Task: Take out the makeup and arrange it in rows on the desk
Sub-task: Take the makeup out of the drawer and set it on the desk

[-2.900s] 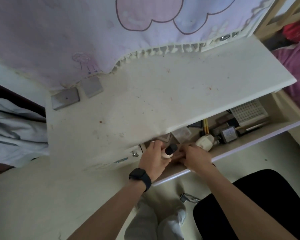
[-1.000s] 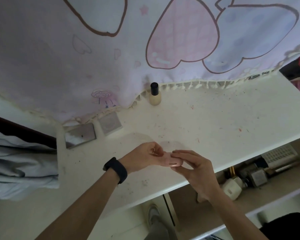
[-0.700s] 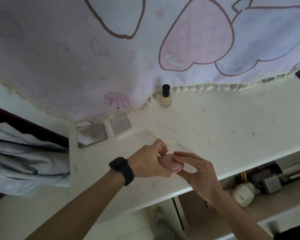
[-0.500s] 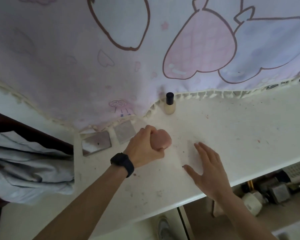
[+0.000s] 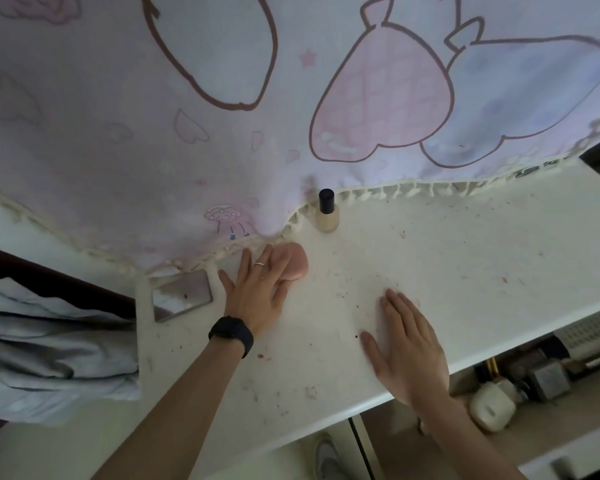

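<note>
Since half a second ago our left hand (image 5: 257,292) has opened out of its fist round the pink makeup sponge (image 5: 297,266) and carried it back to the fringe of the cloth (image 5: 118,150). Its fingers now lie straight and spread over the sponge's left part (how firmly they press, we cannot tell). The sponge lies on the desk (image 5: 465,271), near the upright foundation bottle (image 5: 327,218) and apart from it. Our right hand (image 5: 407,344) rests flat near the desk's front edge, fingers straight and close together, holding nothing.
</note>
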`<state>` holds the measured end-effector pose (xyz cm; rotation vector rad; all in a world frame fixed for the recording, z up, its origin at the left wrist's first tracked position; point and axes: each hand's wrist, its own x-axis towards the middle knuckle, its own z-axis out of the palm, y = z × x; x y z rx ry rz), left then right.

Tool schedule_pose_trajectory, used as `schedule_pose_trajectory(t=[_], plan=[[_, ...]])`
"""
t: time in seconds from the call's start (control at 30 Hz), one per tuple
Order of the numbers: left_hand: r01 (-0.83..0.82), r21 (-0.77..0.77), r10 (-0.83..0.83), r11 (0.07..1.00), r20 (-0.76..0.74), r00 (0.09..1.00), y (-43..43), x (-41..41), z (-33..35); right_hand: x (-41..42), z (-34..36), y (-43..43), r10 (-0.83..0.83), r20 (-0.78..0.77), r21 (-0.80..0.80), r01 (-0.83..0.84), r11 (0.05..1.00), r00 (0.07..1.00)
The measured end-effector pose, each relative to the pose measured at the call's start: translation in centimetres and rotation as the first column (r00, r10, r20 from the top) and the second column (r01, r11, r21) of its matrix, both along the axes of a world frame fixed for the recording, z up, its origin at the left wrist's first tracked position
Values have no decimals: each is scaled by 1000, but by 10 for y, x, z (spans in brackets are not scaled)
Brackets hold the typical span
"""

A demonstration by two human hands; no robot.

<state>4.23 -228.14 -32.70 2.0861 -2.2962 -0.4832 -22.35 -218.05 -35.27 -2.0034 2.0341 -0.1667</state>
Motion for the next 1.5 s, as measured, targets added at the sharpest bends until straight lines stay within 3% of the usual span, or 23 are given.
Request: schedule_pose_trajectory(t=[0.53,0.67,0.8,0.87,0.97,1.07,1.13,1.23,1.5], plan=[[13,-74,-10,997,41,999,6,-10,2,-2,7,-3,60,74,66,-65,996,995],[84,-191,-101,978,-81,992,51,-57,10,-20,13,13,123,167,-32,-120,992,978],[220,-301,-301,928,-255,919,116,-124,12,-69,14,67,35,241,-182,10,983,970],[291,-291,-384,911,-346,856,149,-157,9,-103,8,96,-82,207,-133,111,985,975],[393,-179,-431,902,-413,802,189,-200,-9,-151,-2,123,-177,21,51,176,983,984],[355,205,-261,912,-376,889,209,-232,-34,-178,6,126,-203,-149,287,239,928,968],[271,403,-157,874,-295,943,210,-247,-50,-186,11,119,-213,-189,333,266,904,959],[230,377,-162,897,-203,966,204,-262,-63,-186,9,99,-174,-212,402,248,882,962],[353,172,-362,920,23,932,193,-282,-87,-179,-26,69,-82,-236,609,213,764,968]])
